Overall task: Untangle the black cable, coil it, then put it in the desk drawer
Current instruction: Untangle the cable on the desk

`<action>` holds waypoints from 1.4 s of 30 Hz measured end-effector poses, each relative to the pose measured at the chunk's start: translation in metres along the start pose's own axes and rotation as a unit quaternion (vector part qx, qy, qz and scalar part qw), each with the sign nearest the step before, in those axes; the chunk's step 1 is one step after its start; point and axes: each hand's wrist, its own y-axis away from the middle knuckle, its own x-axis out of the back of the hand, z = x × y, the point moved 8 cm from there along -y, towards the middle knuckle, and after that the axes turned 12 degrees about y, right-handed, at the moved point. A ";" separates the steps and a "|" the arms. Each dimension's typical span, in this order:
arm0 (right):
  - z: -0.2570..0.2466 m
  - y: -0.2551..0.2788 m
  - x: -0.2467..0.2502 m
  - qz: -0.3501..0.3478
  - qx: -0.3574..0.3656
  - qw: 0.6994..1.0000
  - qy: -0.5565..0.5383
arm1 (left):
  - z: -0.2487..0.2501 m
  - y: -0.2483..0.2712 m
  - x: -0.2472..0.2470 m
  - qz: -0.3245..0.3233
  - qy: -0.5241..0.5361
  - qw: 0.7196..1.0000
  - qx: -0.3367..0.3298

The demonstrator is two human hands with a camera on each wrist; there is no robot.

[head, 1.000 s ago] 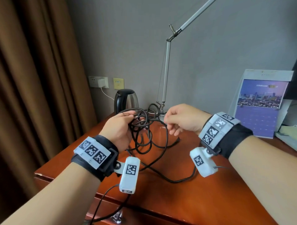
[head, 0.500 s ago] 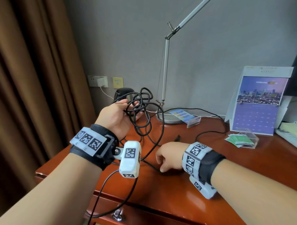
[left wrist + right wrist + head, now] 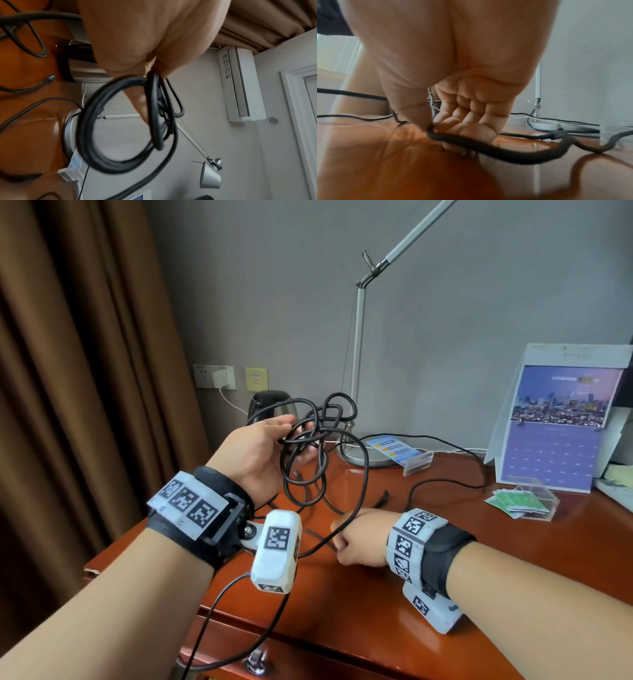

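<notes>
While the left hand (image 3: 255, 448) holds much as it did half a second ago, raised above the tabletop (image 3: 479, 559) with its grip closed on a tangled bundle of the black cable (image 3: 322, 436), the right hand (image 3: 359, 537) has stayed low on the wood and drawn slightly back toward the person. A second ago that hand was up beside the bundle. In the right wrist view, thumb and curled fingers (image 3: 467, 121) pinch one strand of the cable right at the surface, so this grip is clamped on the cable too. From the bundle, loops hang down and a long strand runs to the right hand; more cable lies loose on the tabletop.

A clear acrylic holder (image 3: 534, 503) near the calendar stand (image 3: 561, 419) contains green packets. Below the front edge, the desk drawer (image 3: 308, 659) is shut, its metal knob (image 3: 255, 662) showing. A kettle (image 3: 270, 405) and a desk lamp (image 3: 358, 354) stand behind the raised hand.
</notes>
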 end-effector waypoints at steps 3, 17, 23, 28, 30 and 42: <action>0.038 -0.006 0.028 0.114 -0.083 0.981 -0.131 | 0.000 0.003 0.001 -0.029 -0.048 0.998 0.018; 0.138 0.027 0.103 0.488 -0.158 0.526 -0.678 | 0.012 -0.005 0.058 0.101 -0.076 0.990 -0.058; 0.139 0.012 0.085 0.420 -0.243 0.698 -0.527 | 0.025 -0.006 0.067 0.136 0.002 0.986 -0.092; 0.114 0.005 0.086 0.363 -0.235 0.835 -0.340 | 0.027 -0.008 0.060 0.114 0.032 0.985 -0.122; 0.088 0.011 0.097 0.385 -0.155 0.835 -0.361 | 0.025 -0.007 0.059 0.113 0.051 0.984 -0.128; 0.037 -0.011 0.063 0.268 -0.100 0.703 -0.651 | -0.011 0.000 0.038 -0.005 -0.028 0.995 -0.091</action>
